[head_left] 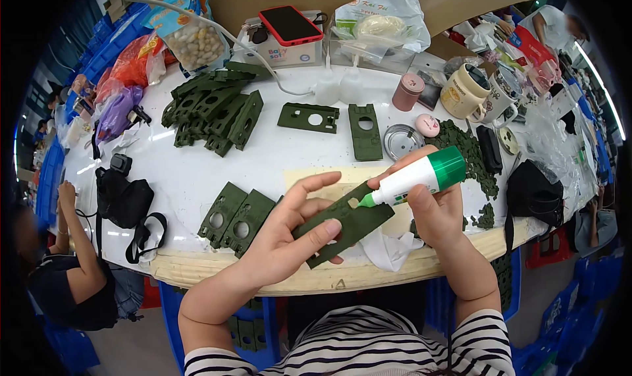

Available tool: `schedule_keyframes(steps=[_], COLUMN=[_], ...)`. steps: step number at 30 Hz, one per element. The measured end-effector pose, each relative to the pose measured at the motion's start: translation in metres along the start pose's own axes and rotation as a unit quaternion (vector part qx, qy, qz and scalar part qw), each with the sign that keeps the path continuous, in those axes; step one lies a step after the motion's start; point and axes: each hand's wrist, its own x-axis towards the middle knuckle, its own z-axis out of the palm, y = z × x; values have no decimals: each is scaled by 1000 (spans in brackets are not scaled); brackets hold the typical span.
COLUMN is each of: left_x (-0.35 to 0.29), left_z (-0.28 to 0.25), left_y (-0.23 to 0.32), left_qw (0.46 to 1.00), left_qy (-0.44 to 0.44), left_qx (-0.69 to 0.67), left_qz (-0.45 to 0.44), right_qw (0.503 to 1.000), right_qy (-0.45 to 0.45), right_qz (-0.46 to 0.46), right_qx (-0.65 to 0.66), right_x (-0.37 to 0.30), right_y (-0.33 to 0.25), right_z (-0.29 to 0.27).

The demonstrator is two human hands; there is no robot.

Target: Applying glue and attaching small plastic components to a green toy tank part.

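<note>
My left hand (pixel 288 234) is closed around a flat dark-green plastic part (pixel 359 228), thumb on its upper face. My right hand (pixel 436 213) grips a white glue bottle (pixel 407 184) with a dark-green end. The bottle is tilted, its light-green nozzle pointing down-left at the part beside a hole, seemingly touching it. Left of my left hand lie similar green parts (pixel 228 213) with round holes. Two more, a sideways part (pixel 299 116) and an upright part (pixel 365 142), rest farther back. Many small green pieces (pixel 457 142) are heaped beyond my right hand.
A stack of green parts (pixel 210 112) stands at the back left. Behind are a red-edged phone (pixel 291 24) on a clear box, a pink tin (pixel 409 91), a metal dish (pixel 403 142) and mugs (pixel 464 91). Black bags (pixel 125 195) lie left. Another person's arm (pixel 85 257) is at far left.
</note>
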Motion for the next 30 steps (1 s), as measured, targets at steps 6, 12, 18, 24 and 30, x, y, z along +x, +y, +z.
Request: schedule_keyframes(steps=[6, 12, 18, 24, 30], left_x=[4, 5, 4, 3, 2], left_z=[-17, -8, -8, -5, -4], left_y=[-8, -8, -12, -10, -9], left_qw=[995, 993, 979, 970, 964], left_qy=[25, 26, 25, 44, 55], left_qx=[-77, -3, 134, 168, 192], left_qz=[60, 119, 151, 170, 176], right_qw=[999, 999, 997, 996, 999], right_qy=[24, 47, 48, 43, 30], right_qz=[-15, -23, -53, -70, -42], right_qx=[41, 1, 7, 22, -8], right_x=[0, -1, 0, 1, 1], right_y=[3, 2, -1, -2, -4], right_z=[-3, -8, -3, 0, 2])
